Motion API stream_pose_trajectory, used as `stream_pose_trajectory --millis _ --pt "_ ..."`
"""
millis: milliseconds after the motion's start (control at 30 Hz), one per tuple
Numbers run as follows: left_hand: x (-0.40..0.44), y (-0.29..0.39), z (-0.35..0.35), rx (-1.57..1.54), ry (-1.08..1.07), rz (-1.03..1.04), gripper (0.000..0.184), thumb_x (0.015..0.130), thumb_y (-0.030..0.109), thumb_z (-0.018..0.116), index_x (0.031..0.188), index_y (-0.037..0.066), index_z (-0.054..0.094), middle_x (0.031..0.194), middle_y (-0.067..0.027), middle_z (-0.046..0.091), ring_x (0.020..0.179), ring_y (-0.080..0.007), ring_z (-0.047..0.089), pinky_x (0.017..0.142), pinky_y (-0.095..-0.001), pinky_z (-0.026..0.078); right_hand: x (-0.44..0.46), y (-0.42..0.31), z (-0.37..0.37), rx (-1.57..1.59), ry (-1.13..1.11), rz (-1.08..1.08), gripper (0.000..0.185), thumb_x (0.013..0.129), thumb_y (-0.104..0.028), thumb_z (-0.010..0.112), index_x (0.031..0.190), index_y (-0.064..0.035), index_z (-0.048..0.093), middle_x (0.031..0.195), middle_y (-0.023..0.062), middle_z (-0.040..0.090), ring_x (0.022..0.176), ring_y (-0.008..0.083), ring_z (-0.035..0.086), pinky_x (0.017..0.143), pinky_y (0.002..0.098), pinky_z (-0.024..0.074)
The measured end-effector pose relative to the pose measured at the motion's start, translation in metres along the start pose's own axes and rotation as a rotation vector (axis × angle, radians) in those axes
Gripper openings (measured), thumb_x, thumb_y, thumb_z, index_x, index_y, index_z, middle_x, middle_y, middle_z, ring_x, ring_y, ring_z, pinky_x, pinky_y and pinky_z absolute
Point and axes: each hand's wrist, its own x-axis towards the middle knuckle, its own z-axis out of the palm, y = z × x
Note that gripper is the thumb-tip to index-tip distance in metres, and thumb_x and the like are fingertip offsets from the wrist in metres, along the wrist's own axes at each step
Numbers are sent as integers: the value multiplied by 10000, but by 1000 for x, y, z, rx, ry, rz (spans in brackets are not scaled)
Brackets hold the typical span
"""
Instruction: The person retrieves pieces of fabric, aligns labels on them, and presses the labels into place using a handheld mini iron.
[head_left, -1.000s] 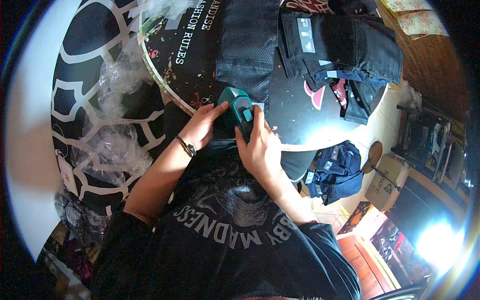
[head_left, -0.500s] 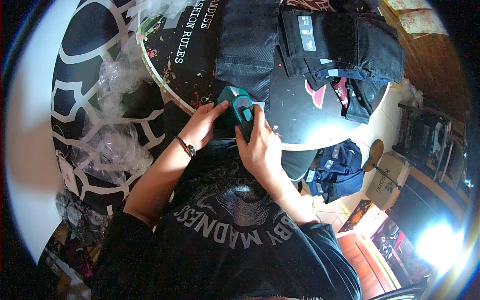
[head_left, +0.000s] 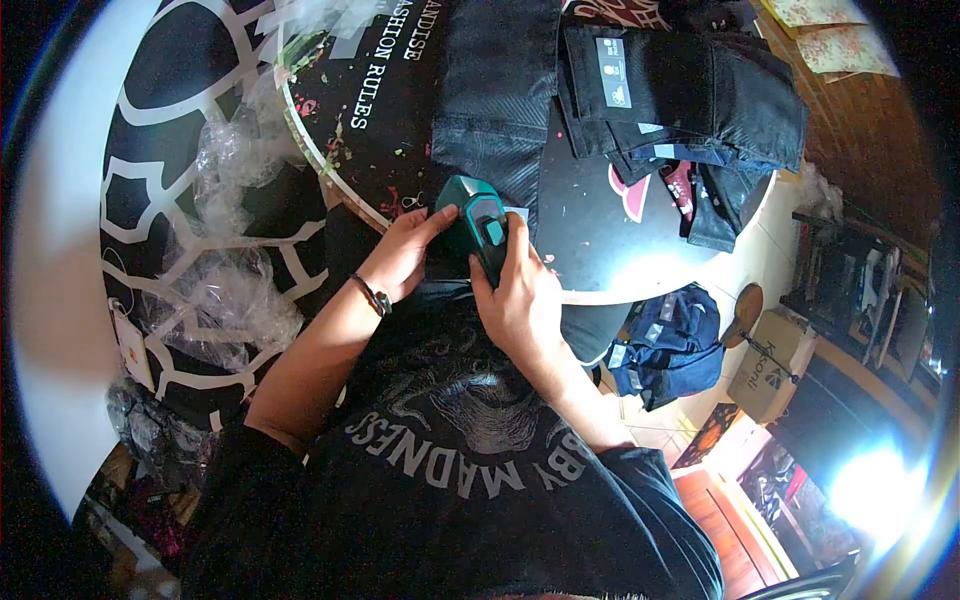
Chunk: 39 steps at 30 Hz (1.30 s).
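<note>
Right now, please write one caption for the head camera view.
Right hand holding a teal device, left hand at its side, by a table with folded dark garments.

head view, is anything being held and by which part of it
The teal tool: the right hand holds it by the sides of its near end. The left hand has its thumb at the far end; whether it grips can't be told.

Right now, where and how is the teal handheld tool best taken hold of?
Probably by the narrower body of the teal tool, from its right side, with fingers and thumb on opposite sides, as the right hand has it. The body slims towards the person, and the raised light-teal button faces up, within finger reach. The left hand is at the broader far end.
</note>
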Motion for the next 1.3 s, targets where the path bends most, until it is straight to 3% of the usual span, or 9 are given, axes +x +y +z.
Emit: stream_pose_trajectory --millis 300,367,567,600,667,1300 --pt "0 1 -3 -46 -46 -25 261 992 286 643 1079 42 672 1054 -63 729 948 -137 683 863 -292 521 0 0 0 -8 -6 4 588 885 -188 681 1351 24 393 936 285 659 698 427 682 592 462 569" --pt "1 0 -4 -52 -47 -27 266 991 287 645 1084 40 668 1051 -69 729 945 -145 688 862 -298 532 0 -2 -1 -3 -31 39 627 871 -180 695 1366 38 378 874 283 667 759 429 696 702 474 561" --pt "0 1 -1 -53 -26 -20 269 986 296 651 1075 43 670 1041 -66 731 939 -141 689 860 -294 535 0 -2 0 -23 -44 51 641 870 -176 694 1380 29 366 897 276 669 796 431 697 743 490 554" --pt "0 1 -1 -53 -27 -19 269 986 296 651 1075 43 670 1041 -66 731 939 -141 689 860 -294 535 0 -1 0 -23 -44 50 641 870 -176 694 1380 29 366 897 276 669 796 431 697 743 490 554" --pt "-1 1 0 -51 -30 -15 269 982 299 659 1069 45 673 1037 -64 731 944 -141 687 865 -293 533 0 1 1 -35 -10 -12 620 890 -196 682 1364 65 379 954 304 654 704 429 683 596 456 569" --pt "0 1 0 -30 2 -31 242 988 291 649 1042 57 681 1012 -57 729 908 -145 692 827 -305 546 -2 4 2 -2 3 -16 638 878 -183 687 1378 52 367 958 301 655 721 437 679 612 470 566"
